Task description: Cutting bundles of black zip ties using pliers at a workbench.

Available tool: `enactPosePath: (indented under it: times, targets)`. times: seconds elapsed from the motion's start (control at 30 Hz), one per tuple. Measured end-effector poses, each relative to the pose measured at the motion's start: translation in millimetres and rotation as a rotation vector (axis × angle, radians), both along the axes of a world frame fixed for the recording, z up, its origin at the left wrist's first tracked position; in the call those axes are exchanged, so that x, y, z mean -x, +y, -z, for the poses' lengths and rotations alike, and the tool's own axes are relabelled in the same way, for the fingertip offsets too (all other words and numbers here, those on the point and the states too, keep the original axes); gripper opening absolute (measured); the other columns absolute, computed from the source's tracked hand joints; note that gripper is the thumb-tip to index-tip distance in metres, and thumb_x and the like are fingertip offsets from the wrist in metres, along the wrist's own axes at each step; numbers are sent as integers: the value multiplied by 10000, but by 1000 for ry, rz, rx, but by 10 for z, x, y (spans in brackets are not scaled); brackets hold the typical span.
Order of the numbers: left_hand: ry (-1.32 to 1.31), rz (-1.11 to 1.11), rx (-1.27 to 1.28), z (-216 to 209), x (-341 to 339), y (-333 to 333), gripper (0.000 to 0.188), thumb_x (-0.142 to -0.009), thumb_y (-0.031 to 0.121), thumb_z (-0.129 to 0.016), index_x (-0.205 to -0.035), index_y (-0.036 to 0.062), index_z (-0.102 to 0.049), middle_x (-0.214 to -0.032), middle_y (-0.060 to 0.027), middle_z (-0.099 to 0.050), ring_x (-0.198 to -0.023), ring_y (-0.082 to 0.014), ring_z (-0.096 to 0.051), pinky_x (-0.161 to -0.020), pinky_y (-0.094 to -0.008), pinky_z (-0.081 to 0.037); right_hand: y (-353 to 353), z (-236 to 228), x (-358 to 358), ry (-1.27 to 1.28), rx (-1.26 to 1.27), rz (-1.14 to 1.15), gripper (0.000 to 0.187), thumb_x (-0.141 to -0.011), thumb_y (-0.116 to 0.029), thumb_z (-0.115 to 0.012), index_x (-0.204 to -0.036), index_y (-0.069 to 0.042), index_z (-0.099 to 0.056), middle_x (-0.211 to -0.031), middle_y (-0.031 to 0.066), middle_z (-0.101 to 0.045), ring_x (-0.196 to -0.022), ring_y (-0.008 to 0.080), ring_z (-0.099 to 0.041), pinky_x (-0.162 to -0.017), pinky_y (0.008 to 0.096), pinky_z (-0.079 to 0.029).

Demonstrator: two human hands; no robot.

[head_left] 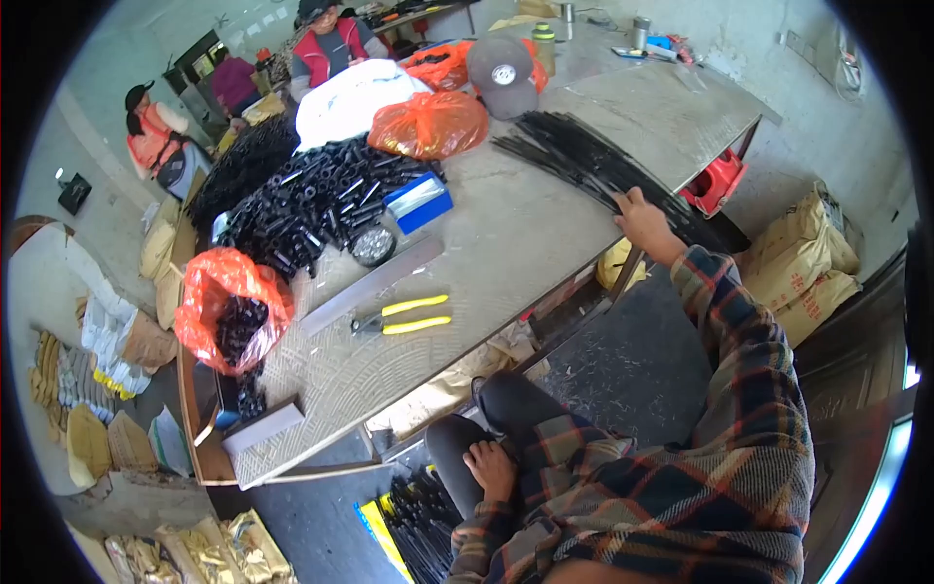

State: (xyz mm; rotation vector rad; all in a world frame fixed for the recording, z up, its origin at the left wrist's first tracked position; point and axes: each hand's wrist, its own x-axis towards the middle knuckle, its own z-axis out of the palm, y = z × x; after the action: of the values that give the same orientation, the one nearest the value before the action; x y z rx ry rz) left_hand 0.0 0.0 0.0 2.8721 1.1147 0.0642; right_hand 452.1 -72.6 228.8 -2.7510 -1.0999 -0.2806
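Reaching over the table [506, 234], my right hand [645, 226] meets the near edge of the fanned black strips [584, 156], which extend beyond its curled fingers; whether it pinches any, I cannot tell. My left hand [489, 471] lies slack, unclenched, on my thigh [449, 456].

Your fanned bundle of long, thin black strips [601, 161] lies on the grey tabletop [516, 243], near end overhanging it.
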Motion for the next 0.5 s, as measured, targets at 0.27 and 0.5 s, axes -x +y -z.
enactPosePath:
  times: [0.27, 0.5]
  targets:
    - [-168, 39, 8, -49, 303, -68, 234, -742, 226, -615, -889, 65, -529, -825, -83, -529, -850, -256, -500, -955, -528, -243, -338, -276, 2021, 223, -439, -815, 192, -795, -75, -612, -986, -47, -609, -874, 132, -591, -801, 298, -596, -675, 347, -489]
    - [-438, 189, 25, -1444, 185, 207, 246, -741, 149, -632, -948, 46, -549, -870, -81, -539, -882, -242, -518, -970, -498, -238, -35, 1425, 2731, 707, -217, -910, 551, -769, -253, -663, -1242, -82, -438, -1169, 122, -502, -1061, 310, -506, -871, 372, -424]
